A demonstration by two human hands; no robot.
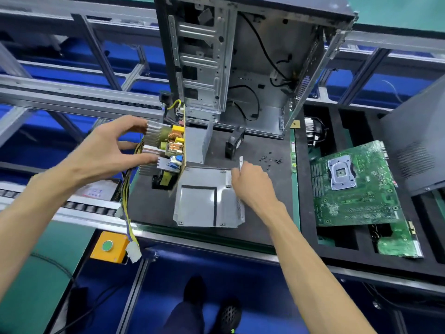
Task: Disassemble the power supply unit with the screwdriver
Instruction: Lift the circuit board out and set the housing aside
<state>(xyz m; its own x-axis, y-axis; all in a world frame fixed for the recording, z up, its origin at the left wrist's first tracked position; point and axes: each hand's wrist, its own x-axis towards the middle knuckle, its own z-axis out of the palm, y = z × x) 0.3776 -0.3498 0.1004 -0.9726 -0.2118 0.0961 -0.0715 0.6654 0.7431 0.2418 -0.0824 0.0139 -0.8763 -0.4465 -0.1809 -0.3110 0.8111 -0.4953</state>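
Up on edge, finned circuit board in left-hand fingers.

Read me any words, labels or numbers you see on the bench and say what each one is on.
No text is legible.
Motherboard: printing too small to read.
Strip label on the green bench edge: blurred.
Packet under the left forearm: blue and red marks, blurred.
Yellow button box: no lettering visible.

Glossy bare-metal power supply casing, matt black foam mat, green circuit board
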